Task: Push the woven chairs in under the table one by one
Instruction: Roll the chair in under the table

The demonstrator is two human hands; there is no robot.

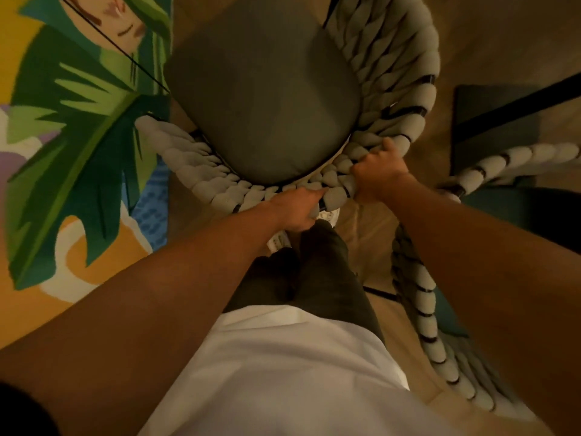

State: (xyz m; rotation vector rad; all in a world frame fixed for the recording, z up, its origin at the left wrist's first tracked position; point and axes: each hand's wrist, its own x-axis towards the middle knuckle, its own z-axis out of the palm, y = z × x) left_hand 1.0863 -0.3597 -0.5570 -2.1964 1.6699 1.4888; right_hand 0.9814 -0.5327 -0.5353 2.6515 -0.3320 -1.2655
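Note:
A woven chair (393,55) with a thick pale braided back and a grey-green seat cushion (261,99) stands directly below me. My left hand (295,209) grips the braided rim at the chair's back. My right hand (380,174) grips the same rim a little to the right. A second woven chair (434,335) with a teal seat stands at my right side. The table is hard to make out; a dark panel (503,114) at the upper right may be part of it.
A rug (72,146) with big green leaves on orange lies on the wooden floor to the left, touching the chair's left side. My legs in dark trousers and a white shoe (330,215) are right behind the chair. Tan floor (503,33) shows at the upper right.

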